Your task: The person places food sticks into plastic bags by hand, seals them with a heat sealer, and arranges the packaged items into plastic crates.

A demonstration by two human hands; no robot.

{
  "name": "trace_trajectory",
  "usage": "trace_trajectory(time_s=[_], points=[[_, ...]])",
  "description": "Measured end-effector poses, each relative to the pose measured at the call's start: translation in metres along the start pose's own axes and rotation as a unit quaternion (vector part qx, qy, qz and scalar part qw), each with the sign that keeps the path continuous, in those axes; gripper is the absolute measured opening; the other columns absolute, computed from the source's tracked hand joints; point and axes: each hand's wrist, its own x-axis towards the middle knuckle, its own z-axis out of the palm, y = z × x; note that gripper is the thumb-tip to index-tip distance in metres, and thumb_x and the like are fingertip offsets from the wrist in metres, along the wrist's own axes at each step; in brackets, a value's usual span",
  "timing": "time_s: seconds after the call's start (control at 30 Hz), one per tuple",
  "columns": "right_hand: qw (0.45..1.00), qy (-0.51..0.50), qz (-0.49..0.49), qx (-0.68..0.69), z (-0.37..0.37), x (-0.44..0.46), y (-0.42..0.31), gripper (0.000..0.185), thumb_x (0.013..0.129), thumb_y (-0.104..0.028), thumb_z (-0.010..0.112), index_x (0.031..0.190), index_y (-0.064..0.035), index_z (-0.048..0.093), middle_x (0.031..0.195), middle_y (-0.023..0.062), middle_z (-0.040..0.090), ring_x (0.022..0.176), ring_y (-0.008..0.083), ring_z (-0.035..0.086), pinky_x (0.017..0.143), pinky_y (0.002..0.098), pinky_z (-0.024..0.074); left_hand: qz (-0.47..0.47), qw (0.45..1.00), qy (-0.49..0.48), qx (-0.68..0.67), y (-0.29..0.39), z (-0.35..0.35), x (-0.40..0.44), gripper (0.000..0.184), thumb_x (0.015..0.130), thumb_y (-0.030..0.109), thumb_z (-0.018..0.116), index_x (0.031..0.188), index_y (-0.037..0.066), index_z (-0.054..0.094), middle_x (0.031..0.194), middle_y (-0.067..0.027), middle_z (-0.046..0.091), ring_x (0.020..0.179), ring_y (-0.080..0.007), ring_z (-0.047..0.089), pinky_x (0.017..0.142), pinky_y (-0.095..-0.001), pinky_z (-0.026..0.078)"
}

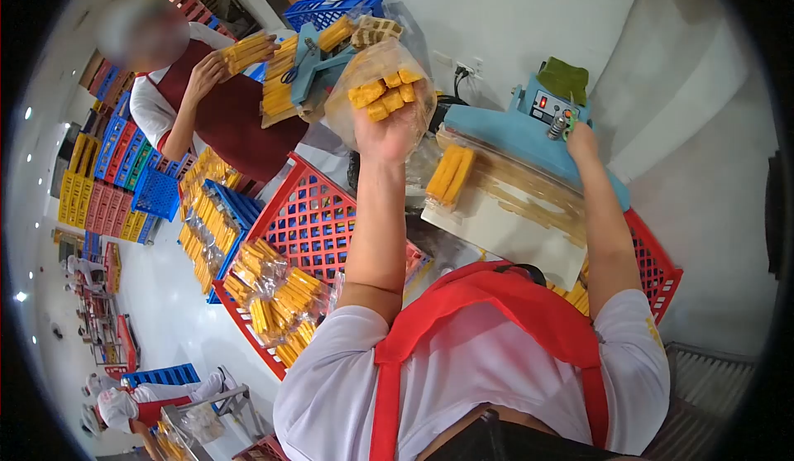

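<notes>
My left hand [387, 130] holds up a clear plastic bag [343, 114] with several yellow-orange sticks [385, 95] in it, their ends towards the camera. My right hand [581, 141] is at the right end of the blue sealing machine [513, 143], beside its control panel, with its fingers closed round a small green-handled thing that I cannot make out clearly. On the machine's white board [504, 238] lies a packed bundle of yellow sticks [451, 175], between my two arms. A green cloth [563, 79] rests on top of the machine.
A co-worker [223, 105] stands at upper left, holding yellow sticks beside a second blue sealer [318, 64]. A red crate [310, 213] with bagged sticks [281, 296] is left of my arm. Stacked coloured crates [99, 188] and another person [149, 403] are farther left.
</notes>
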Motion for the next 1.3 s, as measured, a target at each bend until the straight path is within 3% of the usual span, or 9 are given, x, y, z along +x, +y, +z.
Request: trace_trajectory(time_s=[0.17, 0.3, 0.5, 0.63, 0.9, 0.97, 1.13, 1.2, 1.3], points=[[0.997, -0.044, -0.017, -0.065, -0.019, -0.015, 0.007, 0.025, 0.073, -0.016, 0.055, 0.092, 0.0009, 0.059, 0.096, 0.0211, 0.056, 0.089, 0.0352, 0.054, 0.074, 0.0419, 0.0442, 0.027, 0.998, 0.005, 0.063, -0.001, -0.006, -0.013, 0.039, 0.084, 0.033, 0.041, 0.114, 0.007, 0.044, 0.115, -0.0122, 0.045, 0.107, -0.0321, 0.041, 0.083, -0.0446, 0.042], [0.946, 0.110, -0.285, 0.108, -0.071, -0.058, -0.061, 0.050, 0.068, -0.021, 0.064, 0.114, -0.0096, 0.048, 0.121, 0.0203, 0.040, 0.112, 0.0356, 0.037, 0.090, 0.0391, 0.0342, 0.044, 0.995, 0.036, 0.082, -0.030, 0.019, -0.035, 0.037, 0.085, 0.032, 0.039, 0.113, 0.008, 0.045, 0.115, -0.0110, 0.046, 0.106, -0.0273, 0.044, 0.087, -0.0448, 0.039], [0.772, 0.013, -0.630, 0.077, -0.129, -0.138, -0.139, 0.085, 0.055, -0.009, 0.072, 0.127, -0.0083, 0.029, 0.128, 0.0130, 0.034, 0.119, 0.0303, 0.032, 0.098, 0.0354, 0.0269, -0.281, 0.932, 0.141, 0.180, -0.076, 0.006, -0.071, 0.058, 0.084, 0.052, 0.031, 0.122, 0.008, 0.037, 0.115, -0.0114, 0.048, 0.103, -0.0255, 0.049, 0.086, -0.0410, 0.040], [0.741, -0.062, -0.615, 0.264, -0.086, -0.127, -0.135, 0.088, 0.052, -0.005, 0.071, 0.128, -0.0078, 0.027, 0.129, 0.0129, 0.034, 0.118, 0.0295, 0.034, 0.097, 0.0352, 0.0293, -0.269, 0.854, 0.151, 0.419, -0.068, 0.000, -0.077, 0.059, 0.085, 0.050, 0.033, 0.125, 0.007, 0.033, 0.122, -0.0114, 0.042, 0.110, -0.0220, 0.044, 0.089, -0.0339, 0.037], [0.786, -0.174, -0.361, 0.471, -0.056, -0.158, -0.166, 0.065, 0.081, -0.036, 0.051, 0.129, -0.0030, 0.023, 0.126, 0.0187, 0.035, 0.113, 0.0317, 0.039, 0.094, 0.0343, 0.0316, 0.205, 0.854, 0.052, 0.476, -0.070, -0.016, -0.080, 0.052, 0.087, 0.040, 0.036, 0.126, 0.008, 0.021, 0.119, -0.0122, 0.039, 0.108, -0.0241, 0.042, 0.094, -0.0363, 0.031], [0.777, -0.107, -0.419, 0.458, -0.052, -0.154, -0.171, 0.062, 0.084, -0.033, 0.046, 0.130, -0.0011, 0.021, 0.127, 0.0195, 0.033, 0.113, 0.0317, 0.040, 0.093, 0.0346, 0.0324, 0.190, 0.729, -0.014, 0.657, -0.065, -0.027, -0.088, 0.060, 0.087, 0.028, 0.039, 0.133, 0.013, 0.003, 0.127, -0.0136, 0.025, 0.114, -0.0255, 0.033, 0.097, -0.0358, 0.025], [0.747, -0.059, -0.468, 0.468, -0.047, -0.157, -0.192, 0.055, 0.088, -0.026, 0.039, 0.130, 0.0021, 0.018, 0.130, 0.0199, 0.029, 0.116, 0.0286, 0.037, 0.094, 0.0342, 0.0311, 0.136, 0.748, 0.081, 0.645, -0.060, -0.017, -0.084, 0.075, 0.082, 0.020, 0.051, 0.132, 0.007, -0.004, 0.124, -0.0159, 0.030, 0.108, -0.0228, 0.040, 0.089, -0.0345, 0.035], [0.632, -0.469, -0.020, 0.617, -0.013, -0.147, -0.192, 0.056, 0.087, -0.026, 0.042, 0.130, 0.0018, 0.018, 0.130, 0.0170, 0.030, 0.117, 0.0235, 0.034, 0.096, 0.0341, 0.0283, -0.061, 0.889, 0.213, 0.400, -0.038, -0.069, -0.075, 0.050, 0.086, 0.028, 0.044, 0.125, 0.004, 0.024, 0.112, -0.0160, 0.045, 0.098, -0.0262, 0.050, 0.084, -0.0383, 0.042], [0.647, -0.533, -0.045, 0.543, 0.012, -0.147, -0.174, 0.058, 0.086, -0.026, 0.045, 0.130, 0.0016, 0.019, 0.127, 0.0150, 0.034, 0.115, 0.0198, 0.036, 0.094, 0.0333, 0.0296, -0.116, 0.908, 0.294, 0.276, -0.032, -0.099, -0.086, 0.038, 0.087, 0.036, 0.039, 0.107, 0.005, 0.048, 0.101, -0.0121, 0.055, 0.091, -0.0270, 0.055, 0.079, -0.0403, 0.045]])
